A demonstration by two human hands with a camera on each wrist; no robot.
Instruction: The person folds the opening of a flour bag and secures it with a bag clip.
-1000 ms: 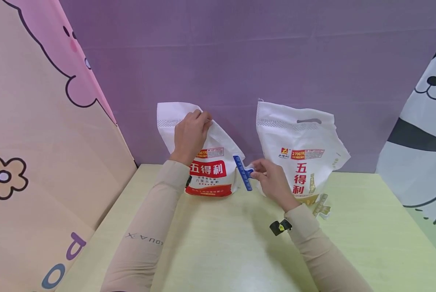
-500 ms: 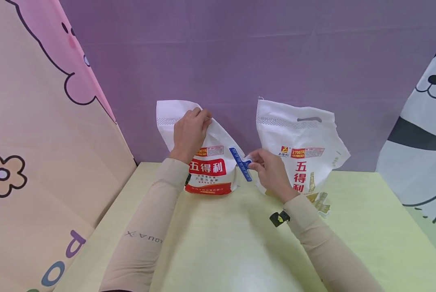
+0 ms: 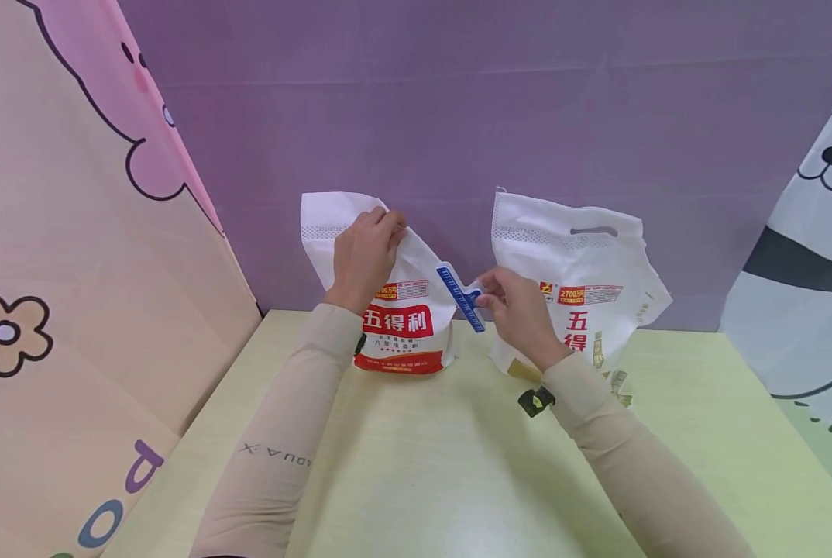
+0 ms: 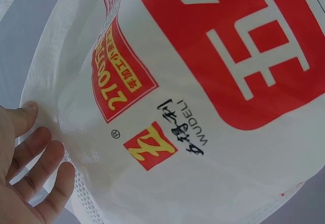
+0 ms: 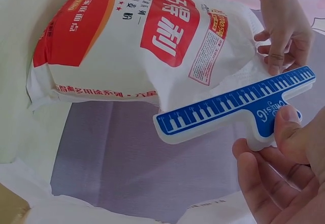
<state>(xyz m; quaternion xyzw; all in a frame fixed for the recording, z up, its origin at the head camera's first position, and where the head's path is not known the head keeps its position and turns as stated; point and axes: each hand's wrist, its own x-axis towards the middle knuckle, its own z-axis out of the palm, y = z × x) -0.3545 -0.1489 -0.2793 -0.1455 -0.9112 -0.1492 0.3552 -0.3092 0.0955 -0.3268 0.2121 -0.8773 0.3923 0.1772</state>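
A white flour bag (image 3: 405, 267) with red print stands at the back of the table, its top folded over to the left. My left hand (image 3: 363, 252) grips the folded top, fingertips at the slanting edge; the left wrist view shows thumb and fingers (image 4: 43, 183) on the white cloth. My right hand (image 3: 524, 318) pinches the handle of a blue and white clip (image 5: 223, 104) with a piano-key pattern and the word Music. The clip's long bar tilts beside the right edge of the bag, overlapping it in the right wrist view.
A second white flour bag (image 3: 576, 260) with a handle slot stands to the right, partly behind my right hand. A gold-coloured clip (image 3: 620, 381) lies by its base, half hidden by my sleeve. A purple backdrop (image 3: 444, 116) hangs close behind the bags.
My right hand has lifted the blue clip upward, its bar coming closer to the slanting edge of the left bag. My left hand has stayed at the bag's top.
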